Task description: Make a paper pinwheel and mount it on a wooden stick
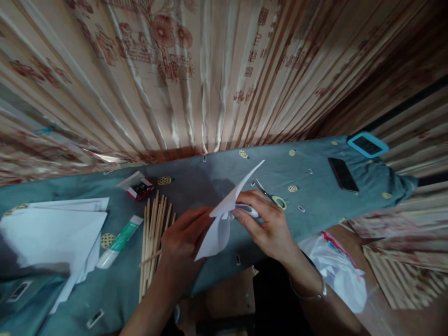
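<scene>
A white paper pinwheel (219,233) with curled, bent-over blades is up in front of me, above the cloth. On its left side my left hand (185,238) is closed, gripping the paper; its fingertips are partly hidden. My right hand (268,221) pinches a rolled-over blade near the centre between thumb and fingers. One thin wooden stick (150,258) pokes out leftward behind my left hand, across several other sticks (152,224); I cannot tell whether that hand holds it. Just beyond my right hand lie scissors (279,201) with yellow-green handles.
White paper sheets (52,238) and a green-and-white tube (121,241) lie at left on the table cloth (217,177). Behind them is an open small red box (140,189). A phone (343,174) and blue-framed device (368,144) lie far right; a plastic bag (336,270) hangs below.
</scene>
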### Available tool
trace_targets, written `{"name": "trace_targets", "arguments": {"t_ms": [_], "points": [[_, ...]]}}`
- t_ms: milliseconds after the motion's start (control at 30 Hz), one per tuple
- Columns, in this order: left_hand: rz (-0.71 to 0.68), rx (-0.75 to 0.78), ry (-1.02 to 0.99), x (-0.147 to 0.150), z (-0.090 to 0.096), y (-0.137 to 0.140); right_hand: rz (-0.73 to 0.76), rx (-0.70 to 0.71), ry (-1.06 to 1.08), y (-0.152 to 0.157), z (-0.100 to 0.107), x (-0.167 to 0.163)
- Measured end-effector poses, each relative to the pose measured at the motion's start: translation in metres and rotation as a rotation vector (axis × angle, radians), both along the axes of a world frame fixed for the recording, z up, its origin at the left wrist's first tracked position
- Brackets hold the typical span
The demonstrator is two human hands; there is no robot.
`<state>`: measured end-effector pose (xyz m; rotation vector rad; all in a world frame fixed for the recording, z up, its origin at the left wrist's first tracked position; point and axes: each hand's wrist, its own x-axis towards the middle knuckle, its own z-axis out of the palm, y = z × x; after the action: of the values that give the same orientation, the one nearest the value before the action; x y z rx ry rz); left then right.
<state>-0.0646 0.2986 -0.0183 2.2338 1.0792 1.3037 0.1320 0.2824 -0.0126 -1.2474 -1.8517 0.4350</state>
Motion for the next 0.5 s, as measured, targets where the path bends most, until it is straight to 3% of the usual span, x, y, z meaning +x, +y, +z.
{"name": "trace_targets", "arguments": {"t_ms": [167,267,500], "points": [[-0.018,-0.313,-0.131,0.004,-0.016,0.009,-0.027,-0.08,0.008,0.009,-0.012,0.004],[0.026,-0.42,-0.261,0.002,-0.025,0.011,-0.066,-0.106,0.012,0.008,-0.012,0.008],[0.085,-0.742,-0.602,-0.007,-0.041,0.016,-0.289,-0.017,0.184,0.011,-0.021,0.022]]}}
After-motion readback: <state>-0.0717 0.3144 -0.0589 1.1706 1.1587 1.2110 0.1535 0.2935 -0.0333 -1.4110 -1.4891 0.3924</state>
